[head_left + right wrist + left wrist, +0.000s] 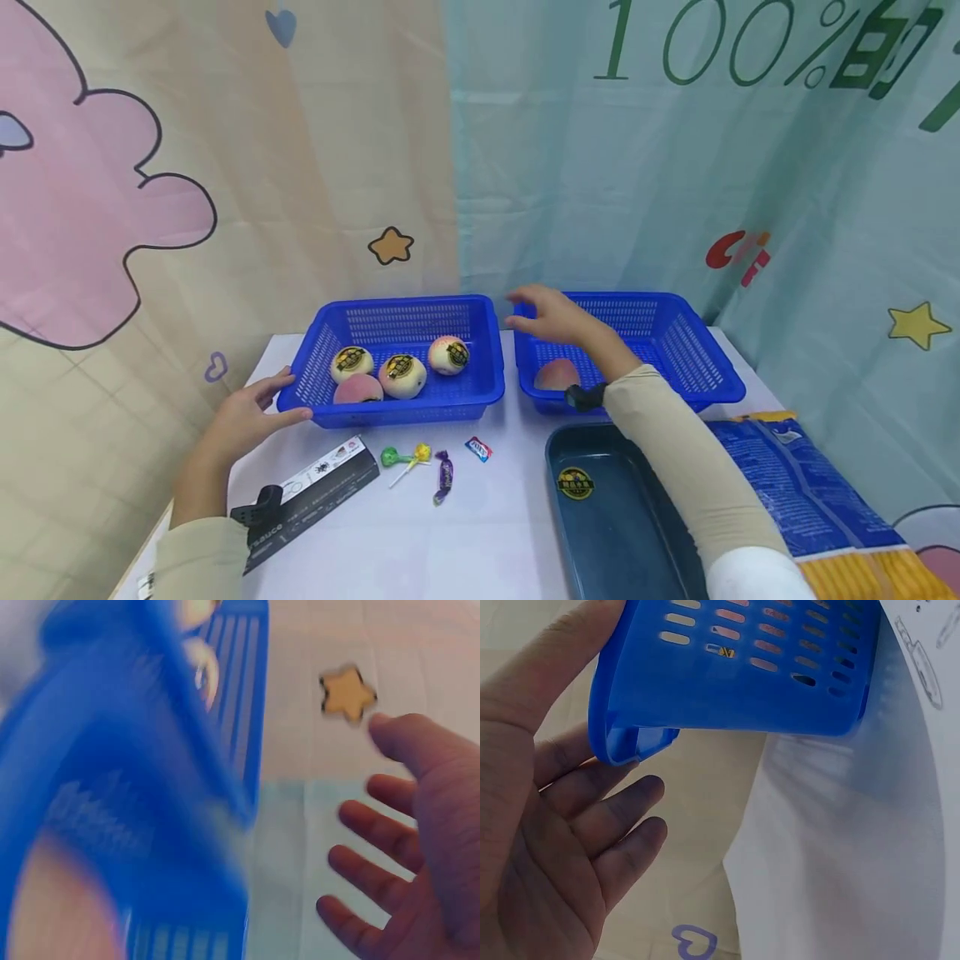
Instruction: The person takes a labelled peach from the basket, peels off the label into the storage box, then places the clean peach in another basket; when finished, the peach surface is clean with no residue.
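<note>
Apparently setting up a two-handed hold, a left hand [242, 421] with parted fingers touches a blue rectangular plastic basket [420, 408]; the spread right hand [557, 317] should next close opposite.

- A curtained-off work spot is seen; whether home, shop or studio cannot be told.
- A cartoon-printed curtain [525, 183] is hung directly behind a white-topped table [495, 533].

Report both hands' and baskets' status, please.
Left hand at left basket, four peaches inside. Right hand empty at right basket, one peach visible. Right sleeve overhangs tray.
</note>
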A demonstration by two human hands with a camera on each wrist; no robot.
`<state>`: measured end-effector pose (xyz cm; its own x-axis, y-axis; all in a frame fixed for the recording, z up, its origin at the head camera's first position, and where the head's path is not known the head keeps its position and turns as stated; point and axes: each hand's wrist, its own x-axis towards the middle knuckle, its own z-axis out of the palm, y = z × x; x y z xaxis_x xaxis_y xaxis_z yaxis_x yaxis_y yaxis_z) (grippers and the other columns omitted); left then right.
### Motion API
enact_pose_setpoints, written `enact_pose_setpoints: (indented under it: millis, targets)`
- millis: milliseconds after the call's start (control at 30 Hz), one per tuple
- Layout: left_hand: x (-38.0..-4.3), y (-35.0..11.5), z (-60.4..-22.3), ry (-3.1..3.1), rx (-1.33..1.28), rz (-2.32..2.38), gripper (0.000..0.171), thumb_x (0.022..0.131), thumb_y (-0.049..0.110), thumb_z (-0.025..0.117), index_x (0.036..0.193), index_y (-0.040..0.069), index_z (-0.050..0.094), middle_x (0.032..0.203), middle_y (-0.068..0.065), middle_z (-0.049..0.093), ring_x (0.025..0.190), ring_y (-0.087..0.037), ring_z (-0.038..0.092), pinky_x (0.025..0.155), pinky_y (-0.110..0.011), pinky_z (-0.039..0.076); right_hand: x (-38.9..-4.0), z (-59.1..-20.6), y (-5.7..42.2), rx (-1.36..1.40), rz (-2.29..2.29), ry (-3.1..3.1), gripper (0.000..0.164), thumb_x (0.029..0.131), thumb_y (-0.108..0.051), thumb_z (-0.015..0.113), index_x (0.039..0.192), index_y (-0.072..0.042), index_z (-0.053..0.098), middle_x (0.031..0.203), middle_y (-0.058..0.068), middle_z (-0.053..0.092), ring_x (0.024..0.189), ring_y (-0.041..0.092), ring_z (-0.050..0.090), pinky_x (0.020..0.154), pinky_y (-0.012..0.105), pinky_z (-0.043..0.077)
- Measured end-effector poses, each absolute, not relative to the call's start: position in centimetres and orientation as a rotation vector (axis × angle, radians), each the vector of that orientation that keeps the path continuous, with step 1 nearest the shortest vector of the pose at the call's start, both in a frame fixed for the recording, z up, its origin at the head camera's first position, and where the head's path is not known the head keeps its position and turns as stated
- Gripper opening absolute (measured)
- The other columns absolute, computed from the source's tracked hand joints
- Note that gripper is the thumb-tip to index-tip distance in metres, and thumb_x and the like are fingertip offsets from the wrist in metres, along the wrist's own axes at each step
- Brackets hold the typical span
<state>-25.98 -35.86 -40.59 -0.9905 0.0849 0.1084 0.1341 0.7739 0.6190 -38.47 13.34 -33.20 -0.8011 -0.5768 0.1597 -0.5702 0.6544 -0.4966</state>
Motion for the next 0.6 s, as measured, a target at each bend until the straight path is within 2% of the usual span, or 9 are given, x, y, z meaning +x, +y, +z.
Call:
enact_pose_setpoints:
  millis: [200,400,500,600]
  targets:
    - [-25.9,-35.9,-41.1,-2.885,-0.156,-1.013,0.089,0.087,0.051,0.077,0.148,-0.005,0.045,0.157,-0.022,0.036,0.133,-0.057,0.040,0.103,-0.065,0.039,-39.4,-32.0,4.3,-1.121,-0.640,2.684,0.055,0.099,-0.031,0.067,0.145,-0.004,0.052,0.142,0.013,0.057,0.132,0.027,0.051,0.109,0.040,0.042]
    - [-26.0,-35.9,-41.5,-2.861,-0.153,-1.009,0.088,0.086,0.052,0.077,0.147,-0.004,0.046,0.157,-0.021,0.036,0.133,-0.056,0.040,0.102,-0.064,0.040,-38.7,-33.0,-3.4,-1.197,-0.533,2.539,0.058,0.097,-0.035,0.071,0.146,-0.010,0.052,0.144,0.006,0.056,0.134,0.021,0.049,0.108,0.033,0.041]
    - [-25.6,-36.1,-41.7,-2.822,-0.160,-1.051,0.085,0.086,0.048,0.079,0.145,-0.005,0.049,0.157,-0.019,0.037,0.137,-0.052,0.037,0.104,-0.062,0.040,-37.8,-34.0,-6.6,-1.189,-0.468,2.475,0.058,0.095,-0.032,0.072,0.147,-0.014,0.053,0.146,0.005,0.054,0.136,0.022,0.047,0.109,0.037,0.041]
    - [-25.7,-36.1,-41.8,-2.789,-0.184,-1.089,0.082,0.086,0.045,0.080,0.143,-0.005,0.051,0.157,-0.018,0.038,0.141,-0.048,0.033,0.105,-0.062,0.040,-37.2,-34.9,-8.7,-1.147,-0.390,2.475,0.056,0.093,-0.031,0.074,0.145,-0.020,0.056,0.147,0.000,0.054,0.137,0.021,0.046,0.114,0.049,0.034]
